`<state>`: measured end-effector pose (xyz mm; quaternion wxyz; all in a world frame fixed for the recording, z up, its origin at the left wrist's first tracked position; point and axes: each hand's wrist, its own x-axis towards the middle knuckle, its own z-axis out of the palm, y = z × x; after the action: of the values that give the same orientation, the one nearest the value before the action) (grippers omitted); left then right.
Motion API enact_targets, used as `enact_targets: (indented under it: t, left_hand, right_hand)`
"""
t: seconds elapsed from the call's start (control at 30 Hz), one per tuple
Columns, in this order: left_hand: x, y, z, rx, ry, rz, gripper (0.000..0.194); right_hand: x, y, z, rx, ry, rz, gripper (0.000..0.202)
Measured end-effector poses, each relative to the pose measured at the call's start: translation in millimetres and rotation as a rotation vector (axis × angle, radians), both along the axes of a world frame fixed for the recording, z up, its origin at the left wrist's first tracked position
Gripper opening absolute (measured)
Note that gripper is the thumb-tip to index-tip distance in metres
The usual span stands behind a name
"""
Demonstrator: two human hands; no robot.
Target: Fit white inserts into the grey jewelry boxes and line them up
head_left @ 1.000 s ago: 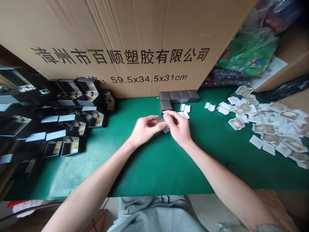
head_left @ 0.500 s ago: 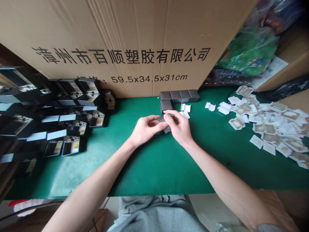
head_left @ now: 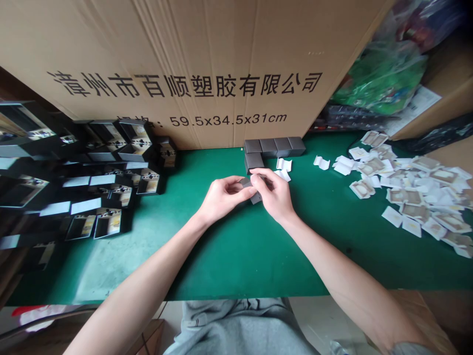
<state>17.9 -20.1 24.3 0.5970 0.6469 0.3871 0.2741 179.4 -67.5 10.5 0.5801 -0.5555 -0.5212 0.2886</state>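
Between my two hands is a small dark grey box (head_left: 255, 198), largely covered by the fingers. My left hand (head_left: 224, 198) grips it from the left, thumb across its top. From the right, my right hand (head_left: 274, 193) closes on the same box, its thumb meeting the left one. Just beyond the fingers sits a closed dark box (head_left: 253, 161), and a row of several more closed boxes (head_left: 275, 146) runs to the right behind it. A folded white insert (head_left: 284, 164) lies right of these, close to my right fingers.
Several open black boxes (head_left: 111, 223) crowd the left of the green table (head_left: 207, 266). On the right spreads a heap of white and beige inserts (head_left: 417, 187). A large cardboard carton (head_left: 192, 44) stands along the back, with green plastic bags (head_left: 384, 74) at the far right.
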Motion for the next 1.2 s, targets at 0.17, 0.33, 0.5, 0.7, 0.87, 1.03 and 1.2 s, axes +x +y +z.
enact_targets:
  t: [0.17,0.33,0.5,0.7,0.87,1.03,1.2]
  left_hand:
    - [0.3,0.4,-0.1,-0.016,-0.031,-0.013,0.059]
    - [-0.4,6.8,-6.5,-0.022,-0.202,-0.057,0.058]
    - [-3.2,13.1,-12.7,0.111,-0.326,-0.140,0.069]
    - [-2.2,9.1,-6.8,0.061,-0.295,-0.250,0.063]
    - [-1.9,7.1,-8.0,0.040,-0.264,-0.206,0.057]
    - [-1.4,5.6,-8.2,0.089,-0.248,-0.178,0.048]
    - [-0.7,3.5,-5.8,0.107,-0.196,-0.125,0.048]
  right_hand:
    - [1.2,0.8,-0.7,0.003,0.016,0.005,0.031]
    - [4.2,0.1,1.7,-0.011,0.054,0.054,0.040]
    - [6.1,0.5,4.4,-0.084,0.156,0.181,0.061]
    - [12.2,4.0,4.5,-0.168,0.233,0.345,0.060]
    - [18.2,7.1,6.4,-0.190,0.285,0.436,0.049]
    - [19.7,7.8,5.1,-0.196,0.320,0.461,0.039]
    - [18.7,9.3,4.1,-0.194,0.352,0.452,0.036]
